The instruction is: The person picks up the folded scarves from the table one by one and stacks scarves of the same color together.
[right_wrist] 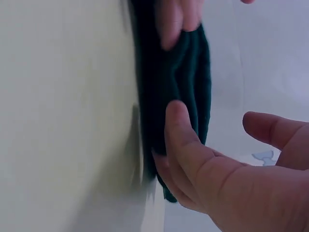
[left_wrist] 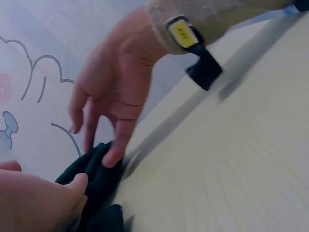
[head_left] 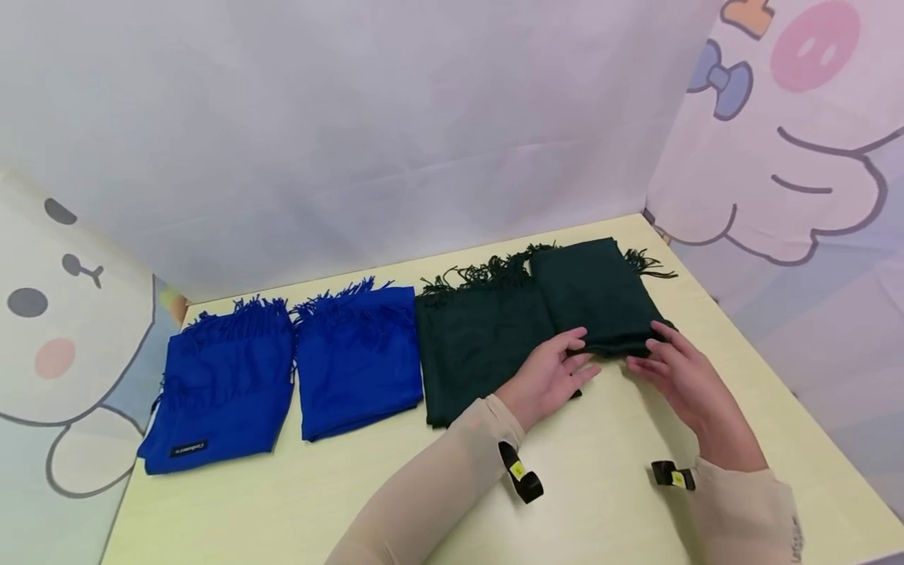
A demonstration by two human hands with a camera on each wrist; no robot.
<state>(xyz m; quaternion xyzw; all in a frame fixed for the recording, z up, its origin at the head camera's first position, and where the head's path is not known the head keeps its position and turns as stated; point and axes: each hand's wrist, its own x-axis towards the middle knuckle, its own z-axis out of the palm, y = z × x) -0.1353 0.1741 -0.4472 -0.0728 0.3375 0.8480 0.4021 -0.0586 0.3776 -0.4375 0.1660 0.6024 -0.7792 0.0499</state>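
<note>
Near the far right of the table lies a folded dark green scarf [head_left: 589, 286] with fringe at its back edge. It overlaps another folded dark green scarf [head_left: 487, 337] to its left. My left hand [head_left: 551, 373] is at the near left corner of the right-hand scarf, fingers loosely extended. At its near right corner, my right hand [head_left: 685, 380] touches the edge with extended fingers. In the right wrist view, the layered fold edge of the scarf [right_wrist: 193, 72] shows between both hands, and the right thumb stands apart from the cloth.
Two folded blue scarves, a labelled one [head_left: 226, 392] at far left and another [head_left: 360, 361] beside it, lie in the same row. A white backdrop [head_left: 410, 141] rises behind the pale table [head_left: 282, 502]. Cartoon-printed sheets stand at both sides.
</note>
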